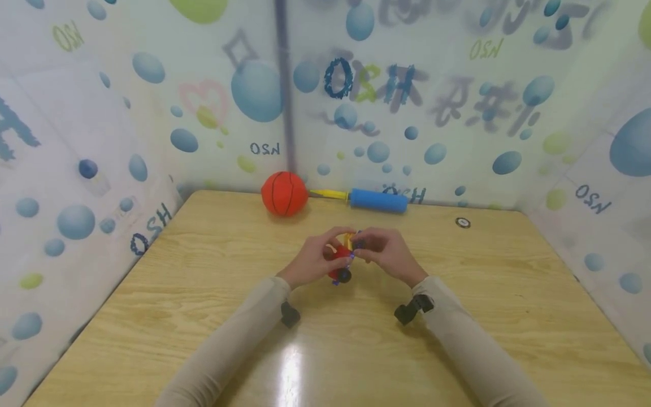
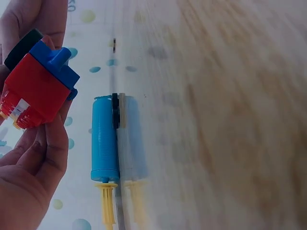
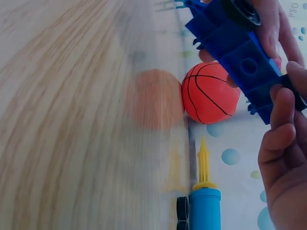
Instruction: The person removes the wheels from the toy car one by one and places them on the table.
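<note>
Both hands meet over the middle of the wooden table [image 1: 193,294] and hold one small toy vehicle [image 1: 342,262] made of blocks. It has a red body [image 2: 36,91], a blue underside [image 3: 235,45], black wheels and a yellow part on top. My left hand [image 1: 316,255] grips the red end, with fingers curled round it [image 2: 38,158]. My right hand [image 1: 387,252] pinches the blue base, its fingers [image 3: 283,139] wrapped along the edge. The toy is lifted slightly off the table.
An orange mini basketball [image 1: 284,193] lies at the table's far edge against the bubble-patterned wall. Beside it to the right is a blue air pump [image 1: 378,200] with a yellow nozzle. A small dark ring [image 1: 463,223] lies at the far right. Patterned walls enclose three sides.
</note>
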Tool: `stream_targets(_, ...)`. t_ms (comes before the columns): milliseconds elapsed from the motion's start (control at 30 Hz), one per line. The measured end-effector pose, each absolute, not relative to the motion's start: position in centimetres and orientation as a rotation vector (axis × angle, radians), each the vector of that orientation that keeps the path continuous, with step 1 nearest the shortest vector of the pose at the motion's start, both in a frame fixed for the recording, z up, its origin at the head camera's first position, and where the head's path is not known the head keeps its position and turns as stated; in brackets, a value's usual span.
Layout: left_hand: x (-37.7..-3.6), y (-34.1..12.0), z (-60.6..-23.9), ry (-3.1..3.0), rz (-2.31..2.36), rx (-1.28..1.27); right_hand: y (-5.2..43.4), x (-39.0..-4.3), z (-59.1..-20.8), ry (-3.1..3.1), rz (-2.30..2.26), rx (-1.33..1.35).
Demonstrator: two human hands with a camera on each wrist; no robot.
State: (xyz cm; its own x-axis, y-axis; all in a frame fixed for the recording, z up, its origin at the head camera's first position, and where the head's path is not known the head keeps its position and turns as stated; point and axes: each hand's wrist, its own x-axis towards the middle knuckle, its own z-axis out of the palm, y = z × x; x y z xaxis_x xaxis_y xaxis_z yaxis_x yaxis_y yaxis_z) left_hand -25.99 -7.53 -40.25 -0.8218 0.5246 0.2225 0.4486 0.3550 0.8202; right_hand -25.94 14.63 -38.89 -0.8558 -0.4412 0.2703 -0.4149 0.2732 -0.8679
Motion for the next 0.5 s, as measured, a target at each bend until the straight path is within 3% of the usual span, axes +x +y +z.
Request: stream_targets(500, -26.5, -7.9, -40.4, 2.54, 1.421, 0.766, 14.0, -26.9, -40.0, 2.509, -1.649, -0.841)
